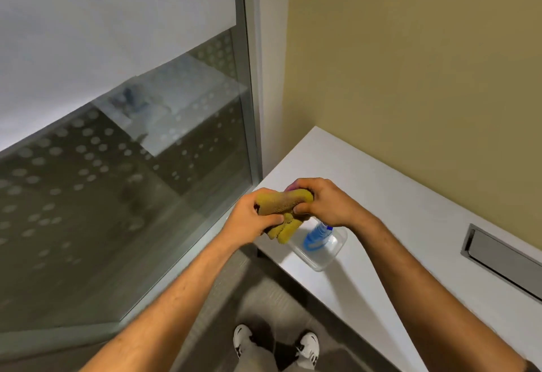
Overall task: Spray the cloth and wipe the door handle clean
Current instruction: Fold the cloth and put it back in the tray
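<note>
Office — frosted glass partition [117,137], white desk [396,210] with cable hatch [501,257]

Cloth [281,210]: nubby yellow microfibre, matt. Worktop [410,225]: smooth white laminate. Tray [322,257]: clear glossy plastic. Window frame [249,78]: brushed metal.

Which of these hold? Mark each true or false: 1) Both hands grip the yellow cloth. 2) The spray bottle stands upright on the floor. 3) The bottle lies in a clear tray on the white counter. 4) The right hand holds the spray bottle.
1) True: the left hand and right hand both clutch the yellow cloth.
2) False: the spray bottle lies on its side, on the counter rather than the floor.
3) True: it rests in the clear tray on the white counter.
4) False: the right hand is closed on the cloth; nobody holds the bottle.
</note>
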`<move>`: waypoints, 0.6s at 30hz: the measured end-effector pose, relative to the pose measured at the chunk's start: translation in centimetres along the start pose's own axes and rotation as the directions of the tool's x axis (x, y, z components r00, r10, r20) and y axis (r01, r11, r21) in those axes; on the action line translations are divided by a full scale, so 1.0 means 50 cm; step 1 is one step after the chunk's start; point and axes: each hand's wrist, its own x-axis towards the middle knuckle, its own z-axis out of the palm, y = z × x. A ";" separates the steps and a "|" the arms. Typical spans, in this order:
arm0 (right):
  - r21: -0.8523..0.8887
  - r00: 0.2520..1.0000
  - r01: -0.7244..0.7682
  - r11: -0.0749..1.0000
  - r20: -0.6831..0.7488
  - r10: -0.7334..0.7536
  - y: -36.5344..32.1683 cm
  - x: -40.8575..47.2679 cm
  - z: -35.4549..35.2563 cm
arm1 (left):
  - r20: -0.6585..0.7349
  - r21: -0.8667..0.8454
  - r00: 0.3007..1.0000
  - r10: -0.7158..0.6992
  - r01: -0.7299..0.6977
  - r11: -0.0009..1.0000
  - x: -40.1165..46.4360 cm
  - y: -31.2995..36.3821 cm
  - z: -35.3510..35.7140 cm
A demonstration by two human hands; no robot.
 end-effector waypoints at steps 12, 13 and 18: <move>0.210 0.833 -0.124 0.970 -0.508 0.217 0.187 -0.038 -0.111 | 0.144 0.599 0.983 0.111 -0.175 0.781 0.208 -0.147 0.105; 0.231 0.825 -0.147 0.962 -0.507 0.248 0.209 -0.043 -0.102 | 0.172 0.633 0.973 0.152 -0.227 0.740 0.218 -0.170 0.116; 0.280 0.829 -0.181 0.943 -0.473 0.299 0.280 -0.047 -0.044 | 0.301 0.772 0.887 0.350 -0.442 0.457 0.264 -0.268 0.169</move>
